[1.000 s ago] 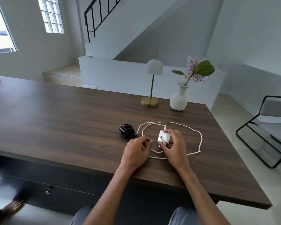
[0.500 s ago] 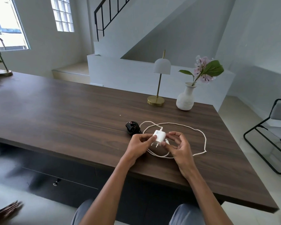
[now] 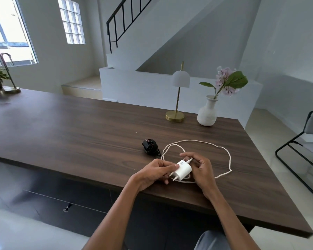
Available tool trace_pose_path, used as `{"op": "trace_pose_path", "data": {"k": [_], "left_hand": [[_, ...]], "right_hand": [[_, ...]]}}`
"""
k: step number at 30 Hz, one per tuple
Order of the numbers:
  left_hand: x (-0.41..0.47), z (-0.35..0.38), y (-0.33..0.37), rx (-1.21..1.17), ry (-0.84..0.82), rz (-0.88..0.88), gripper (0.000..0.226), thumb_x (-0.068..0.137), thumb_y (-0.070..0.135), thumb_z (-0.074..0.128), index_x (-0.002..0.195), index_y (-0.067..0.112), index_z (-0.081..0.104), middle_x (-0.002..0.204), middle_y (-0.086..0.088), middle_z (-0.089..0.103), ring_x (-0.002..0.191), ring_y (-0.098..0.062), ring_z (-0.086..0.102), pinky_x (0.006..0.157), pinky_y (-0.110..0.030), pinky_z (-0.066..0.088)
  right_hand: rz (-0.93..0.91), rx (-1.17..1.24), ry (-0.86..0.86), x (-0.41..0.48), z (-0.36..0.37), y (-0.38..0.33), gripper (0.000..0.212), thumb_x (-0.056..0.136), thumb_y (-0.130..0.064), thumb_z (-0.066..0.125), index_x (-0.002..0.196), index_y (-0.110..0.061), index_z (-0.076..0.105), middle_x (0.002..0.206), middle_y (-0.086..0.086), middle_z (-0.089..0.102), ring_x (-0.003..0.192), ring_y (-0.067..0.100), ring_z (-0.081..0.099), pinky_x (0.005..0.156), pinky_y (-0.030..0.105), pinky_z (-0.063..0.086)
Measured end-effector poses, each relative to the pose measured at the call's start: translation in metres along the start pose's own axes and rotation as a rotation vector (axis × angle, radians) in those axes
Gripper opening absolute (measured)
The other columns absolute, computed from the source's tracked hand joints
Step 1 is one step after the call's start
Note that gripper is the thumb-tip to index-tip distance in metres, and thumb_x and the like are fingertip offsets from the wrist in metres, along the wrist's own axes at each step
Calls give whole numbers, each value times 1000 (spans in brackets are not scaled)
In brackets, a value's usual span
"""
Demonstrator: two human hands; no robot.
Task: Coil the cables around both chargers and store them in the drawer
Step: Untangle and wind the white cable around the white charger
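Head view. The white charger [image 3: 183,170] is held just above the dark wooden table [image 3: 79,132], on the viewer's side of the white vase [image 3: 207,114] and slightly to its left, with its two pins turned toward the table's near edge. The block is grasped by the left hand [image 3: 152,175], the thumb laid on its upper face and the fingers curled beneath. The white cable [image 3: 224,150] is pinched by the right hand [image 3: 201,170] at the end where it enters the charger. The rest of the cable lies uncoiled on the table in a wide loop between the vase and the hands (a second, smaller loop overlaps it on the left).

The black charger [image 3: 150,147], its dark cable already wound round it, lies on the table to the left of the vase and nearer the viewer, just beside the white loop; whether they touch cannot be told. A brass-based lamp [image 3: 177,98] stands immediately left of the vase. A dark drawer front [image 3: 58,213] with a small knob is seen far left of the vase, under the table's near edge. A black-framed chair [image 3: 307,152] stands on the floor to the vase's right.
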State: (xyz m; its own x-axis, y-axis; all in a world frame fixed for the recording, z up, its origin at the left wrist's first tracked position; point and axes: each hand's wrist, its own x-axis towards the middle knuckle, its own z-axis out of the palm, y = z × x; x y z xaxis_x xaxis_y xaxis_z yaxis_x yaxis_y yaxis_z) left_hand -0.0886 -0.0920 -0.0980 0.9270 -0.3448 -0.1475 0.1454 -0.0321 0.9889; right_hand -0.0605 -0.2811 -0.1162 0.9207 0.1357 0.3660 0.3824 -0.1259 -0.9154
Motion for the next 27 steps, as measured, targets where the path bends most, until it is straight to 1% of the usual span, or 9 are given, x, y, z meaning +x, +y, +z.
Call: {"op": "trace_pose_path", "data": {"k": [2, 5, 8, 10, 12, 15, 17, 24, 27], "left_hand": [[-4, 0, 1, 36, -91, 21, 29, 98, 27, 65, 110, 3, 74, 73, 4, 62, 62, -5, 49, 56, -14, 47], [-10, 2, -1, 52, -179, 76, 18, 101, 19, 60, 107, 8, 73, 77, 8, 65, 65, -3, 54, 57, -14, 46], [-10, 5, -7, -76, -171, 146, 24, 99, 16, 62, 117, 5, 71, 93, 4, 71, 71, -2, 59, 58, -14, 47], [-8, 6, -12, -224, -105, 192, 32, 94, 14, 66, 123, 4, 70, 105, -5, 71, 74, -3, 63, 58, -14, 50], [-5, 7, -15, -372, 13, 231, 36, 88, 14, 71, 122, 3, 70, 100, -9, 70, 72, -4, 63, 58, -14, 53], [-2, 7, -13, -415, 219, 267, 30, 87, 12, 72, 116, 6, 73, 91, -2, 75, 71, -6, 65, 60, -13, 54], [-1, 7, -13, -413, 299, 284, 23, 93, 8, 68, 116, 6, 72, 93, 0, 79, 75, -5, 71, 63, -13, 54], [6, 8, -14, -526, 437, 287, 14, 91, 7, 70, 104, 9, 76, 87, -1, 78, 71, -4, 70, 66, -14, 57], [7, 11, -15, -517, 504, 269, 22, 90, 11, 75, 110, 3, 75, 86, -6, 75, 67, -5, 69, 65, -16, 57]], "right_hand": [[15, -5, -15, 1, -1, 2, 33, 81, 7, 59, 94, -18, 77, 81, -5, 71, 77, 14, 67, 67, 34, 53], [28, -8, -31, 1, 0, 3, 23, 76, -6, 60, 91, -13, 75, 92, -2, 77, 88, 14, 71, 76, 34, 55], [70, -15, -36, 1, 1, 4, 19, 87, -11, 65, 93, -24, 77, 97, 1, 78, 87, 17, 72, 74, 41, 56], [67, -73, -36, 0, 4, 3, 14, 91, -27, 65, 91, -33, 78, 93, 0, 76, 82, 12, 70, 71, 35, 55], [50, -144, -31, -3, 8, -2, 11, 90, -36, 66, 85, -38, 76, 93, -2, 71, 78, 3, 66, 70, 19, 50], [94, -102, -81, -10, 12, -11, 18, 97, -22, 63, 86, -17, 76, 63, -5, 63, 47, 6, 53, 48, 16, 41], [150, -53, -108, -13, 13, -13, 26, 99, -26, 61, 83, -11, 75, 49, -2, 54, 37, 8, 39, 40, 19, 32], [225, -73, -208, -19, 23, -20, 26, 102, -19, 56, 81, -13, 69, 51, -6, 48, 43, 2, 37, 45, 14, 31], [329, -13, -238, -18, 27, -25, 29, 104, -17, 52, 77, -14, 64, 50, -5, 43, 37, 2, 32, 38, 14, 27]]}}
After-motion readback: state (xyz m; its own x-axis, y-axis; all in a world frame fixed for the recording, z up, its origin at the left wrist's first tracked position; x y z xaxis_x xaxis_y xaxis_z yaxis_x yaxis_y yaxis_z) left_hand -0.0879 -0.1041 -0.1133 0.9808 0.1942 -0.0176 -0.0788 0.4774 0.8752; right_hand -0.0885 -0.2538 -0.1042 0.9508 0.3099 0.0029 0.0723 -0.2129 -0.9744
